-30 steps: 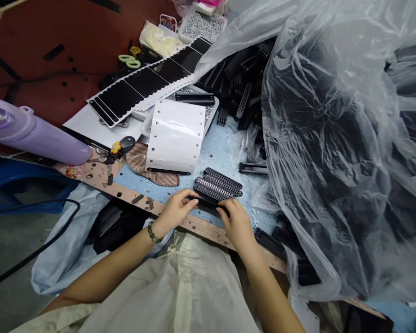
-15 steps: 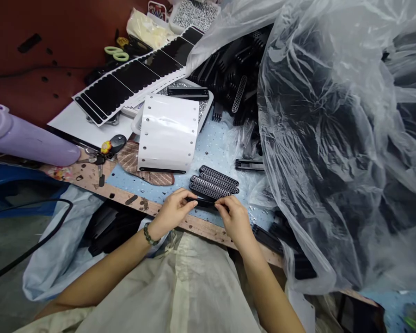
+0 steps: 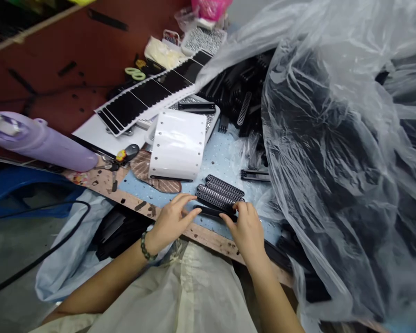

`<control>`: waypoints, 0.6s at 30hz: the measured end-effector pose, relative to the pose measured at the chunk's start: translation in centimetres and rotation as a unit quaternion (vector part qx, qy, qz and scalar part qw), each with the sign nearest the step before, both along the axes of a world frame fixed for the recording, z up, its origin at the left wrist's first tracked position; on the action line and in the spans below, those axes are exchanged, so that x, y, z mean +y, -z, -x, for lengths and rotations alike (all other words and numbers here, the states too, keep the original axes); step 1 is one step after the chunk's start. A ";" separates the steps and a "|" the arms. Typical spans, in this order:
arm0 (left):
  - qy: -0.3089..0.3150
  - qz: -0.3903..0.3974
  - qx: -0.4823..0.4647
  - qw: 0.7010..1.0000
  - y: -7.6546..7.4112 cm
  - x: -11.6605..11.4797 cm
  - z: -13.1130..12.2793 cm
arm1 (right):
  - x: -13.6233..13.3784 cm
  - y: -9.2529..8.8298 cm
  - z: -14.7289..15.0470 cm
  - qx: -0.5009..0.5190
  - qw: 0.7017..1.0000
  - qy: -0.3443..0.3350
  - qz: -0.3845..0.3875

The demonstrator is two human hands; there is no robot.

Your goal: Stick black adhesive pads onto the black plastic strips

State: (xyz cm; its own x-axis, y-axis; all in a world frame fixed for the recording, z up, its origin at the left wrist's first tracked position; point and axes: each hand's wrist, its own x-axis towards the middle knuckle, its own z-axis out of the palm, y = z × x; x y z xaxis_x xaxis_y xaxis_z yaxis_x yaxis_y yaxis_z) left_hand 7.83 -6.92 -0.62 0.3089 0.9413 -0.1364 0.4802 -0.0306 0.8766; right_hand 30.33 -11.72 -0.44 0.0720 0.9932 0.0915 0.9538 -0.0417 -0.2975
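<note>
A narrow black strip-shaped piece (image 3: 210, 211) lies level at the front of the blue work surface. Its right end is between the thumb and fingers of my right hand (image 3: 246, 226), closed on it. My left hand (image 3: 173, 217) is at its left end, thumb and forefinger apart, the thumb tip close to the piece; whether they touch is unclear. Right behind it, several black perforated strips (image 3: 217, 196) lie side by side, close to my right fingertips. A curved white glossy sheet (image 3: 180, 143) with holes along both sides stands behind my left hand.
Clear plastic sheeting (image 3: 305, 138) covers much of the right side, over heaped black parts (image 3: 229, 88). A purple bottle (image 3: 62, 148), keys (image 3: 114, 165), a brown patterned cloth (image 3: 164, 186), green scissors (image 3: 135, 73) and a tray of small metal parts (image 3: 203, 41) are around. The wooden table edge (image 3: 211, 238) runs nearest me.
My left thumb and forefinger have parted from the strip-shaped piece's left end. My right hand stays at its right end. The camera view has shifted, so the scene sits lower and further right.
</note>
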 end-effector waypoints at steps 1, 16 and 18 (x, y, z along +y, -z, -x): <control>-0.047 -0.049 0.022 0.997 -0.5 0.5 1.0 | 0.3 -0.1 0.1 0.020 1.000 -0.014 -0.005; -0.157 0.043 -0.156 0.974 0.1 5.3 5.9 | 9.9 -0.2 12.9 0.058 0.954 -0.288 -0.058; -0.158 0.029 -0.160 0.974 0.2 5.3 5.8 | 10.2 0.0 13.0 0.056 0.958 -0.279 -0.045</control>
State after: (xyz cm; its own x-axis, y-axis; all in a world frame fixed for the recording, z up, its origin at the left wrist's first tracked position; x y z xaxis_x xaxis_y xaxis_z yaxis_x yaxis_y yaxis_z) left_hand 2.01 -1.62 -0.77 0.0401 0.9897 -0.1373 0.1595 0.1293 0.9787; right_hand 17.32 -1.52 -0.47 -0.4529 0.8683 0.2023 0.7817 0.4958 -0.3783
